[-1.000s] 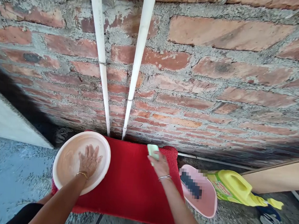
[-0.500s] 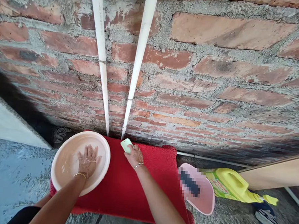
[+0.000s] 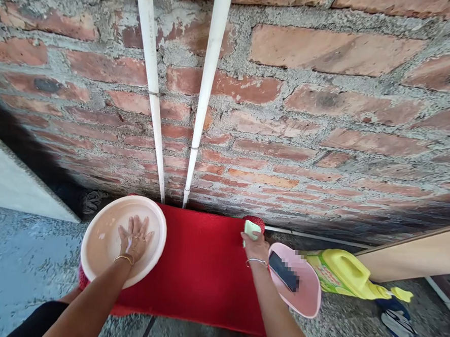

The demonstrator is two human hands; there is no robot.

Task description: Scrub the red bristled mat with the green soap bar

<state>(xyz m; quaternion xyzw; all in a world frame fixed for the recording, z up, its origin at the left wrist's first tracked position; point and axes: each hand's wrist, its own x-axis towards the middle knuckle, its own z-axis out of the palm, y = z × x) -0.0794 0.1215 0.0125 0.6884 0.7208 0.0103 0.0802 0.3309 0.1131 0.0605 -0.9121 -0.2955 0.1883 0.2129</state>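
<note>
My left hand (image 3: 135, 238) is inside a pale pink basin (image 3: 91, 241), palm down with its fingers spread. It looks wet, and nothing is in its grasp. Shallow water seems to lie in the basin, which rests on the left end of a red cloth-covered bench (image 3: 203, 269). Over the right end of that bench, my right hand (image 3: 256, 245) grips a small pale green block (image 3: 252, 228) with rounded corners. Its underside is hidden, so its exact kind is unclear.
Right of the bench are a pink scoop-shaped container (image 3: 308, 295) with a dark phone (image 3: 283, 271), a yellow detergent bottle (image 3: 346, 272) lying on its side, and a dark blue and white shoe (image 3: 400, 321). White pipes (image 3: 202, 101) run down the brick wall (image 3: 288, 137).
My right hand has carried the pale green block from the middle of the bench to its right end. The left hand stays spread in the basin, nearly unmoved.
</note>
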